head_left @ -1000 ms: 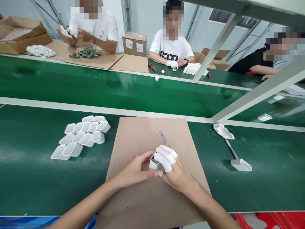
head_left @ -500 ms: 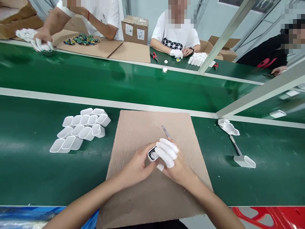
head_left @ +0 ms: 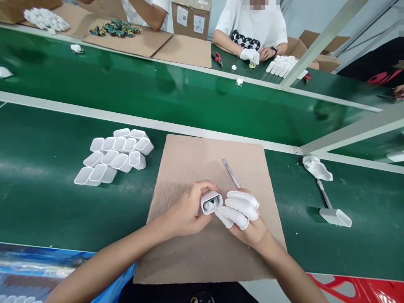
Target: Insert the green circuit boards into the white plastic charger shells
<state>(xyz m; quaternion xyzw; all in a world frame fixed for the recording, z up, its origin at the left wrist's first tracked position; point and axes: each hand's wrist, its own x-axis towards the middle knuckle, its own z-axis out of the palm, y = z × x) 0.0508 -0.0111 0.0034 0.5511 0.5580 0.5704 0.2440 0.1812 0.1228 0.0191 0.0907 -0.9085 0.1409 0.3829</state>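
My left hand (head_left: 186, 210) is wrapped round a small white plastic shell (head_left: 211, 202), holding it with its open end turned toward me; a part shows inside. My right hand (head_left: 244, 216), with white finger cots on its fingers, curls against the shell's right side and touches it. Both hands hover over a brown cardboard sheet (head_left: 189, 168) on the green bench. A thin metal tool (head_left: 231, 173) lies on the cardboard just beyond my right hand.
Several empty white shells (head_left: 115, 155) lie grouped to the left. At the right lie a crumpled white cloth (head_left: 316, 168), a second metal tool (head_left: 324, 194) and a single shell (head_left: 335, 217). Beyond the green conveyor (head_left: 142, 92), other people work with boxes and parts.
The shell has been turned so its open end faces me, and my left hand grips it more fully. The camera has tilted downward.
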